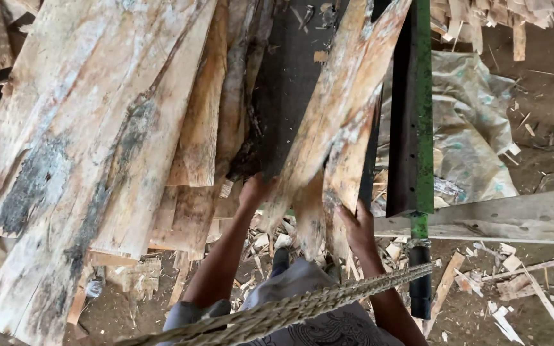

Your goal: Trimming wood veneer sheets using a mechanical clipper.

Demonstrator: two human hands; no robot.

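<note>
Stack (97, 141) of rough-sawn slabs: fills left and centre, leaning lengthwise away from camera. Pale wood, splintery faces, ragged bark edges, black-grey mould streaks running with the grain. Ends uneven, some split.

Sack (472, 128): crumpled woven plastic, dirty white with faint green print, lying on the ground right of the stack. Print too creased to make out.

Beam (514, 218): flat grey-weathered plank, crossing right side level, above the dirt.

Post (418, 109): dark metal upright with green-painted edge, straight, narrowing to a black round grip at its lower end, just right of the held slabs.

Two slabs (344, 109): long, tapered, pale orange-brown, dark stained at lower ends, tilted against the stack's right edge, tops leaning right. Lower ends at the hands.

Rope (302, 304): thick twisted fibre, tan, frayed, running across the lower centre in front of the person's patterned grey clothing.

Left hand (256, 190): raised under the lower end of the left slab, fingers hidden behind wood; closure cannot be told, contact with the slab end seen.

Right hand (357, 224): fingers curled around the lower edge of the right slab, gripping it.

Offcuts (508, 282): chips, slivers and short strips, pale, scattered over brown dirt below the stack and at lower right.
</note>
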